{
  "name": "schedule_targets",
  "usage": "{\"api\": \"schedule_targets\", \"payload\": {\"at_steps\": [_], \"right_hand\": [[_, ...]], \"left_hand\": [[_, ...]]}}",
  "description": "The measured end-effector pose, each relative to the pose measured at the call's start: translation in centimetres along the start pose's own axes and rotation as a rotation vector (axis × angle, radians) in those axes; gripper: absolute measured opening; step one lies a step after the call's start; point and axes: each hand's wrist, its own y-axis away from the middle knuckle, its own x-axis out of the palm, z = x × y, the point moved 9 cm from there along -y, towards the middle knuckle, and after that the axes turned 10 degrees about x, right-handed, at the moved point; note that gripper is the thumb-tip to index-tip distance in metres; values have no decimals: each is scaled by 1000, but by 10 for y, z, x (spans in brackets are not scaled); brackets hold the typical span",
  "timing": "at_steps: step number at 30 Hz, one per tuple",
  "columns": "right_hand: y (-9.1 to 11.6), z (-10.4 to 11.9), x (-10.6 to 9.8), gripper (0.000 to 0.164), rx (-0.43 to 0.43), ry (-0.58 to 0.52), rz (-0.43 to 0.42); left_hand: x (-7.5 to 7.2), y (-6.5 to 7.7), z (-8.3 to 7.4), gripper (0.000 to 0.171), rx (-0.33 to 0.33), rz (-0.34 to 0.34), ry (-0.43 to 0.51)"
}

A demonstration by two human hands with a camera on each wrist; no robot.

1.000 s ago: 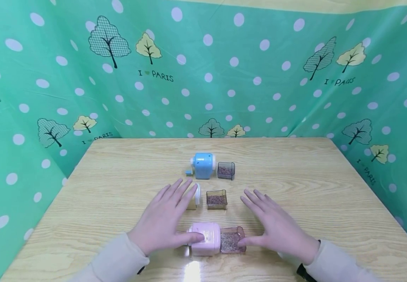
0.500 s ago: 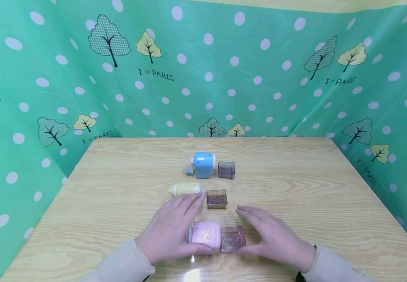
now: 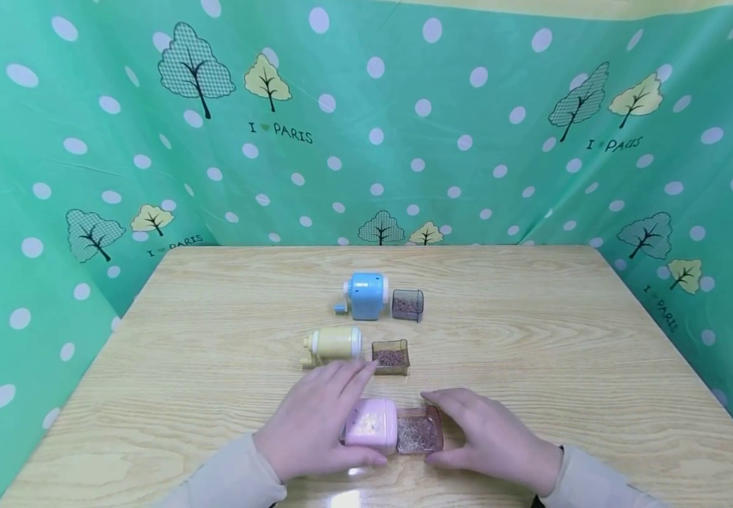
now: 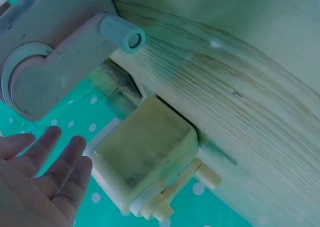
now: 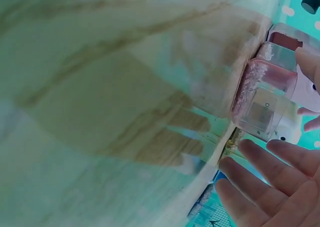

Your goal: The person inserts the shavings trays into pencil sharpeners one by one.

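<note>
A pink crank pencil sharpener [image 3: 372, 425] lies near the front of the table, with its clear pinkish shavings drawer [image 3: 420, 430] against its right end. Pale shavings show inside the drawer. My left hand [image 3: 317, 427] is spread around the sharpener, thumb at the near side and fingers beyond the far side. In the left wrist view, those fingers [image 4: 60, 174] are nearly straight, and a gap separates them from the sharpener's crank side [image 4: 55, 72]. My right hand [image 3: 496, 441] curves loosely about the drawer; its fingers [image 5: 270, 177] look extended and apart from it in the right wrist view.
Behind lies a yellow sharpener [image 3: 336, 343] beside its drawer [image 3: 390, 358] of dark shavings. Farther back stands a blue sharpener [image 3: 367, 296] with a grey drawer [image 3: 407, 305] to its right. A green dotted curtain [image 3: 366, 134] encloses the wooden table [image 3: 214, 317].
Both hands have come down and inward. The left has moved right and nearer around the pink sharpener, uncovering the yellow one; the right has lowered around the pink drawer.
</note>
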Motion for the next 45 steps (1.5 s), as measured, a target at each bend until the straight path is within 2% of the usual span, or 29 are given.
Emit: {"api": "schedule_targets", "payload": {"at_steps": [10, 15, 20, 31, 45], "right_hand": [[0, -3, 7, 77, 18, -1, 37], [0, -4, 8, 75, 25, 10, 34], [0, -4, 7, 72, 15, 18, 20], [1, -3, 6, 70, 11, 19, 16], [1, -2, 6, 65, -8, 21, -3]], "left_hand": [[11, -2, -6, 112, 10, 40, 50], [17, -5, -9, 105, 6, 71, 102], [22, -5, -10, 103, -15, 114, 114], [27, -4, -8, 99, -38, 132, 90], [34, -4, -7, 76, -35, 117, 33]]}}
